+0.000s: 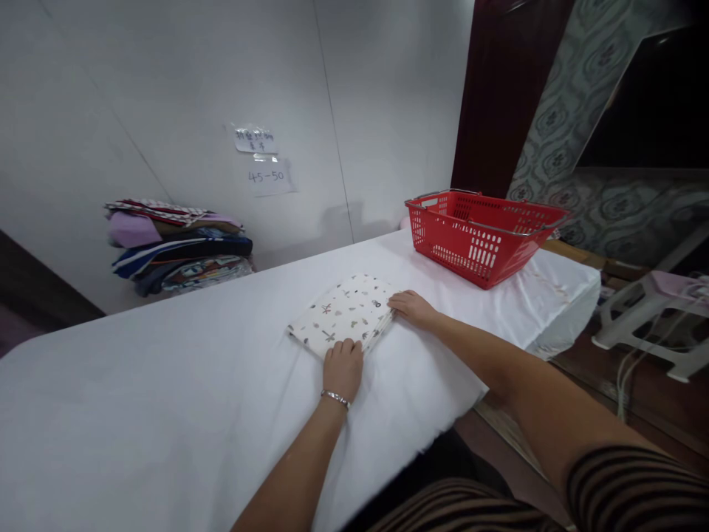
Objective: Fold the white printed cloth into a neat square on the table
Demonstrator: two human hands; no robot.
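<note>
A folded white cloth with small printed shapes (344,310) lies flat on the white table (166,399). My left hand (343,367), with a bracelet at the wrist, rests at the cloth's near edge, its fingertips curled over the fabric. My right hand (410,306) lies at the cloth's right edge, its fingers pressed against the folded layers. Both hands touch the cloth, and I cannot see whether they pinch it or only press on it.
A red plastic basket (481,235) stands at the table's far right end. A pile of folded colourful fabrics (177,247) sits at the far left by the wall. Paper notes (260,159) are stuck on the wall. A white plastic stool (653,310) stands on the floor right.
</note>
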